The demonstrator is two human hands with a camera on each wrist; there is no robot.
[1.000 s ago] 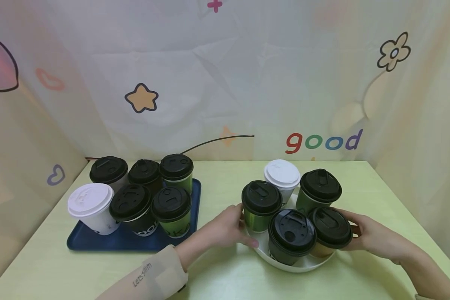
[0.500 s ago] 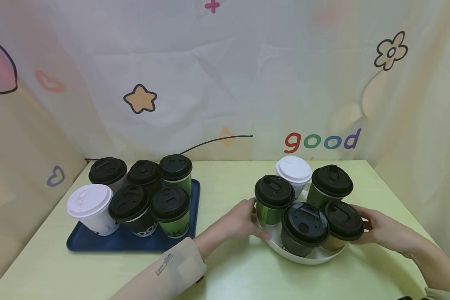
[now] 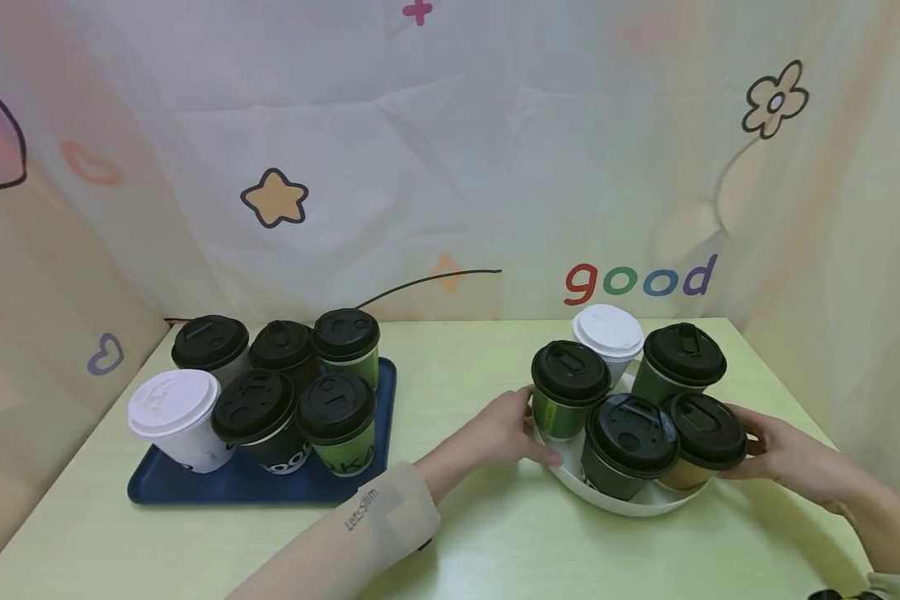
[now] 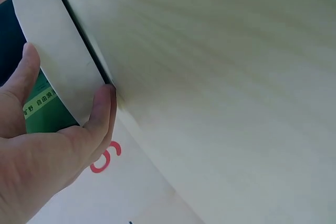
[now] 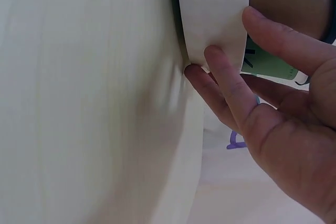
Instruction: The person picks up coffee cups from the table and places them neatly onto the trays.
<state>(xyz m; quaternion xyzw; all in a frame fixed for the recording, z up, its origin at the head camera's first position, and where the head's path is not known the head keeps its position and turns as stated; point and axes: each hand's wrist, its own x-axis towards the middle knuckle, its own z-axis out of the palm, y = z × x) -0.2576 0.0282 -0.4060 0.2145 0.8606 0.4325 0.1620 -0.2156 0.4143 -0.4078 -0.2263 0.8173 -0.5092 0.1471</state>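
A round white plate [image 3: 607, 502] with a raised rim carries several lidded paper cups at the right of the table. My left hand [image 3: 508, 429] grips its left rim; in the left wrist view the thumb lies over the plate's wall [image 4: 60, 51] and the fingers reach under the edge. On the opposite side my right hand [image 3: 783, 457] holds the rim, its fingertips against the wall [image 5: 212, 14] and bottom edge. Upright on the plate are a green cup [image 3: 560, 417], a grey cup [image 3: 617, 471] and a tan cup [image 3: 686, 475], all black-lidded, plus a white-lidded cup [image 3: 607, 332] behind.
A dark blue rectangular tray [image 3: 270, 493] stands at the left of the table [image 3: 487, 542], holding several lidded cups, including a white cup [image 3: 195, 446] at its front left corner. A printed curtain [image 3: 435, 183] closes off the back and sides.
Both hands have moved the white plate with its cups to the right and slightly toward the back. The blue tray and its cups have stayed in place.
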